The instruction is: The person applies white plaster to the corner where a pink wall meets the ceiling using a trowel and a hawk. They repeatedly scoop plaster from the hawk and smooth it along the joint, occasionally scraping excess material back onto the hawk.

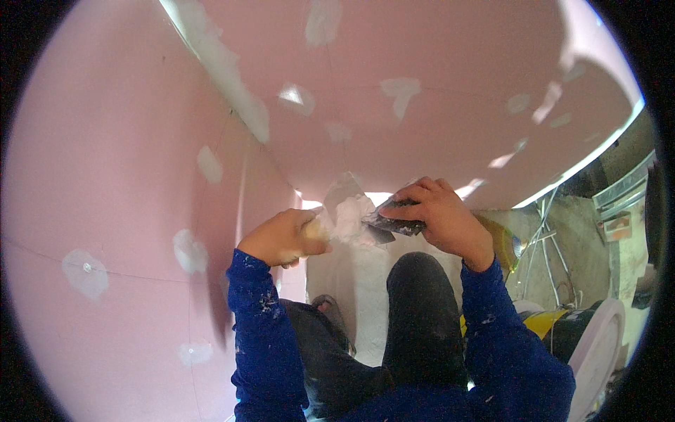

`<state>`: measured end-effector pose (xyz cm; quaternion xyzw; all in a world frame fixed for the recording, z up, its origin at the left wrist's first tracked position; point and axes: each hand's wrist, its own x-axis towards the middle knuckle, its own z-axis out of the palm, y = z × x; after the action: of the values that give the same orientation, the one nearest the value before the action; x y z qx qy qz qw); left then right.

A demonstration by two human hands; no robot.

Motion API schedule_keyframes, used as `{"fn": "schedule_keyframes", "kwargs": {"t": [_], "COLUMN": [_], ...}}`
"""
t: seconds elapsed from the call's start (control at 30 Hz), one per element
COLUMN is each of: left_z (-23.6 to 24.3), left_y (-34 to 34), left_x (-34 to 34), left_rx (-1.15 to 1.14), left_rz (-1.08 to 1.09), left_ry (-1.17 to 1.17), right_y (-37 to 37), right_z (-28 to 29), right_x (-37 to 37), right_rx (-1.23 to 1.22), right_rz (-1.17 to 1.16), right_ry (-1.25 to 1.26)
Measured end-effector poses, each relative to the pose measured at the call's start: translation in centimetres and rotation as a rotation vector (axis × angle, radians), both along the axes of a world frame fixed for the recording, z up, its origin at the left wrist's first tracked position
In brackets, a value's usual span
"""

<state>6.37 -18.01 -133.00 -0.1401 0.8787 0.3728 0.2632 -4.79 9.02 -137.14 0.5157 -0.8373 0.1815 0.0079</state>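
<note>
In front of me, my left hand (287, 239) grips the pale handle of a wide putty knife (344, 184), which carries a lump of white compound (350, 216). My right hand (439, 214) is closed on a dark, compound-smeared scraper (394, 226), its edge at the lump. Both tools meet above my legs, in front of the pink wallboard (387, 141).
Pink boards with white filled patches rise on the left (133, 197) and ahead. Below is a dusty concrete floor (351, 271). At the right are pale conduits (555, 257), a yellow-and-black bucket (545, 323) and a light round lid (598, 359) close beside my body.
</note>
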Motion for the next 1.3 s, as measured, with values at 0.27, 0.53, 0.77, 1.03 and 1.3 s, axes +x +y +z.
{"fn": "schedule_keyframes", "kwargs": {"t": [0.27,0.53,0.77,1.03,1.3], "left_z": [-0.4,-1.7,-1.5,-2.7,1.4], "left_y": [0.0,0.1,0.4,-0.4,-0.8], "left_x": [-0.2,-0.5,-0.6,-0.6,1.9], "left_rx": [-0.11,-0.109,-0.112,-0.124,0.05], "left_rz": [0.015,-0.005,0.045,0.078,0.338], "left_ry": [-0.084,-0.072,-0.083,-0.07,0.218], "right_y": [0.9,-2.7,-4.0,-3.1,2.3], "right_z": [1.0,-0.2,-1.7,-3.3,-8.6], "right_x": [-1.1,2.6,3.5,2.0,-1.2], "right_rx": [0.028,0.015,0.061,0.091,-0.424], "right_rz": [0.077,-0.002,-0.016,0.09,0.049], "right_ry": [-0.116,-0.155,-0.181,-0.244,-1.334]}}
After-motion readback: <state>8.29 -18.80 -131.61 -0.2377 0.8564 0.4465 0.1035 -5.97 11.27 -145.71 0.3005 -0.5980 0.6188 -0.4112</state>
